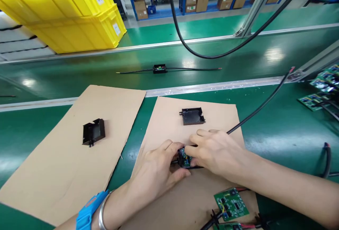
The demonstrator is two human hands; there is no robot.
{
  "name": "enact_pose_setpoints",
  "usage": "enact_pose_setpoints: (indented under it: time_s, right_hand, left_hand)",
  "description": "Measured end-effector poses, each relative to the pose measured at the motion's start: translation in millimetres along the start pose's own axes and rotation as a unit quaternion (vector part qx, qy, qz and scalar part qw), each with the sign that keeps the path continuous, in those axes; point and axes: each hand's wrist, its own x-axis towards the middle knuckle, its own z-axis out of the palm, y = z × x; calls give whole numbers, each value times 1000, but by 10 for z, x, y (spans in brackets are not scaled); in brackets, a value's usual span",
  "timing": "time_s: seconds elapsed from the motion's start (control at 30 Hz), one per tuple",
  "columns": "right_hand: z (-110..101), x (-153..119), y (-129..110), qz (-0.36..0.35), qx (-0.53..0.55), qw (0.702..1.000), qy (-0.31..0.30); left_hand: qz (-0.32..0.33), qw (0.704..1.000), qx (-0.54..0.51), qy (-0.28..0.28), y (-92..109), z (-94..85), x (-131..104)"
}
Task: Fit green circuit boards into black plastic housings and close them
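A small black plastic case with a circuit board [184,157] in it lies on the right cardboard sheet [169,127], partly covered by my fingers. My left hand [159,166] grips the case's left end between thumb and fingers. From the right, my right hand [214,152] has its fingers closed on the board and the case's right side, hiding that part. A thick black cable [261,107] runs out from behind my right hand to the upper right. Just beyond my hands sits another black case [192,116], with no board in it.
One more black case [93,132] lies on the left cardboard sheet [66,173]. Green circuit boards [231,203] with cables are near my right forearm, more boards [315,101] at far right. A wired case [159,69] lies on the conveyor beyond a metal rail. Yellow crates [79,35] stand at back left.
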Motion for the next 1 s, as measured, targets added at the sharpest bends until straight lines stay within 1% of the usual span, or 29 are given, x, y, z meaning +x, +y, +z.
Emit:
enact_pose_setpoints:
  time_s: [0.07,0.2,0.27,0.37,0.43,0.5,0.53,0.6,0.67,0.73,0.83,0.9,0.93,1.0]
  right_hand:
    - [23,5,-9,3,-2,1000,18]
    - [85,-1,-1,6,14,999,41]
    - [116,-11,8,7,28,999,41]
    - [139,-19,26,9,47,998,34]
    - [138,-18,41,8,55,998,31]
    - [133,-15,52,5,60,998,33]
    - [131,-13,57,3,63,997,35]
    - [134,-9,63,2,68,997,43]
    - [143,-3,69,0,73,996,49]
    - [150,0,75,-3,77,996,46]
    - [132,-1,82,-1,79,996,36]
    - [90,6,81,-1,78,996,31]
    - [59,17,78,-2,79,997,25]
    - [-19,63,66,-6,92,996,4]
  left_hand:
    - [2,1000,-9,-7,-3,-28,-4]
    - [-1,998,-63,-22,-16,-141,-29]
    - [8,999,-44,-15,-8,-169,-42]
    - [53,997,54,31,28,-119,-53]
    - [83,986,113,90,47,-56,-53]
    - [100,976,142,130,49,-12,-51]
    - [103,975,147,134,46,-4,-51]
    - [107,975,151,122,47,-4,-56]
    - [109,970,187,109,76,4,-68]
    - [115,951,270,98,141,43,-82]
    - [121,907,398,71,258,122,-86]
    - [122,892,432,57,298,136,-74]
    - [120,892,432,52,298,125,-67]
    - [114,906,404,51,261,83,-60]
